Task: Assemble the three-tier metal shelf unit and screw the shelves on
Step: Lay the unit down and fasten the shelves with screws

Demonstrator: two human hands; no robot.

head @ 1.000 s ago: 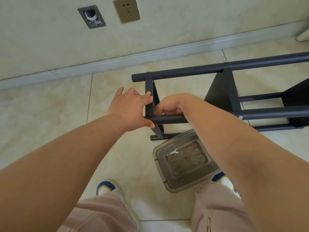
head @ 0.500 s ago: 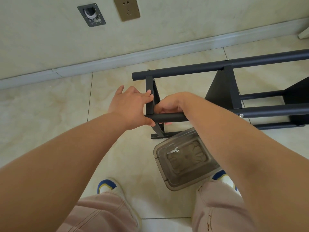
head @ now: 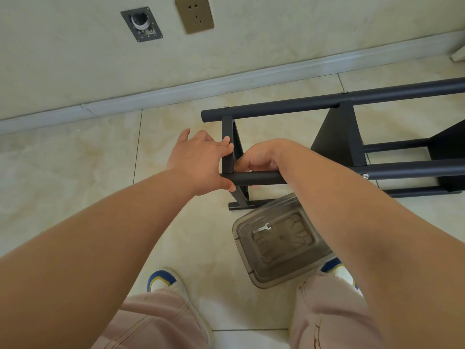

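Note:
The black metal shelf unit (head: pixel 334 100) lies on its side on the tiled floor, its round posts running to the right. My left hand (head: pixel 201 162) holds the end shelf panel (head: pixel 227 157) where it meets the near post (head: pixel 256 178), thumb under the post's end and fingers against the panel's edge. My right hand (head: pixel 261 157) is curled behind that post right beside the panel; what its fingertips hold is hidden. A silver screw head (head: pixel 364 176) shows on the near post under the middle shelf (head: pixel 337 137).
A clear plastic tub (head: pixel 279 268) with a small silver wrench (head: pixel 263 228) inside stands on the floor just under the near post, between my shoes. The wall with a socket (head: pixel 194 13) and the skirting board run behind the unit.
Nearly nothing has moved. Both hands stay at the same joint of the end panel and near post; only the view has shifted slightly.

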